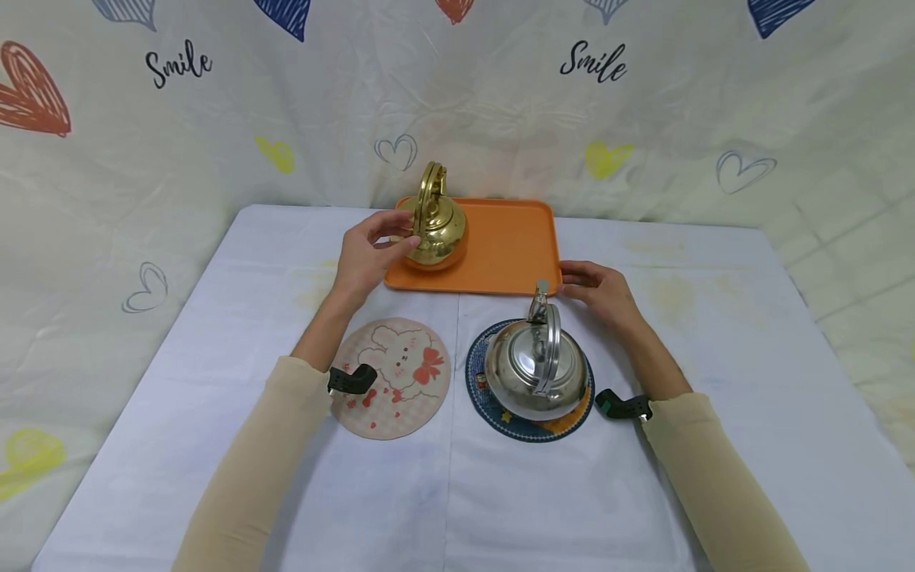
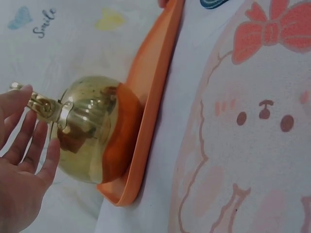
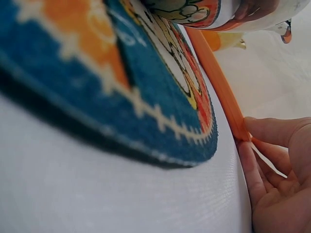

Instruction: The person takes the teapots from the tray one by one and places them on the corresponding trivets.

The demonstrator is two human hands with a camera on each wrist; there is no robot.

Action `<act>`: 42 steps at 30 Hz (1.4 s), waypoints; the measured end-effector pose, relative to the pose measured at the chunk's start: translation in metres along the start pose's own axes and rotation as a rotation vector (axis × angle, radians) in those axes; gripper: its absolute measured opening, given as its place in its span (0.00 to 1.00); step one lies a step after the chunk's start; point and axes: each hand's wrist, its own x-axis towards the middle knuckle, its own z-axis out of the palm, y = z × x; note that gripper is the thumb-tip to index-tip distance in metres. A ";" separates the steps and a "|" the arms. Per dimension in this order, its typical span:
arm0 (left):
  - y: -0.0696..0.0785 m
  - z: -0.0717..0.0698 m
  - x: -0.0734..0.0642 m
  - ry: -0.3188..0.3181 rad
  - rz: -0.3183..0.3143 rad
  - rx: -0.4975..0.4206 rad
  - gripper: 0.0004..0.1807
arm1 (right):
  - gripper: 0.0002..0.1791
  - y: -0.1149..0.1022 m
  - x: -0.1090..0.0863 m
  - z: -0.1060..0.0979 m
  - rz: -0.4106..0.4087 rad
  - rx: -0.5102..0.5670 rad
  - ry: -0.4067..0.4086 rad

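A shiny gold teapot [image 1: 442, 230] with an upright handle stands on the left part of an orange tray [image 1: 511, 246]. My left hand [image 1: 372, 248] is at the teapot's handle, fingers loosely extended. In the left wrist view, one fingertip [image 2: 25, 92] overlaps the handle and the other fingers spread beside it. My right hand [image 1: 596, 292] holds the tray's near right corner. The right wrist view shows the thumb on the tray's edge [image 3: 235, 121] and a finger beneath it. Close by that hand, a silver teapot [image 1: 511, 373] sits on a round blue patterned mat [image 1: 493, 413].
A round pink mat with a bunny print [image 1: 389, 409] lies on the white tablecloth [image 1: 236, 318], left of the blue mat and below my left forearm. Behind the table hangs a pale curtain [image 1: 500, 103] with hearts and lettering, close to the tray's far edge.
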 end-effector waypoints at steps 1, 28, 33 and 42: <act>0.000 0.000 0.000 0.002 0.001 -0.005 0.24 | 0.28 0.000 0.000 0.000 -0.002 -0.002 0.000; 0.005 0.012 0.010 0.048 0.029 -0.088 0.23 | 0.28 0.001 0.000 0.000 -0.018 -0.001 0.005; 0.006 0.014 0.012 0.046 0.032 -0.111 0.24 | 0.28 0.000 0.001 0.001 -0.026 -0.007 0.005; 0.010 0.016 0.012 0.049 0.022 -0.135 0.25 | 0.29 0.002 0.001 0.001 0.000 -0.016 -0.001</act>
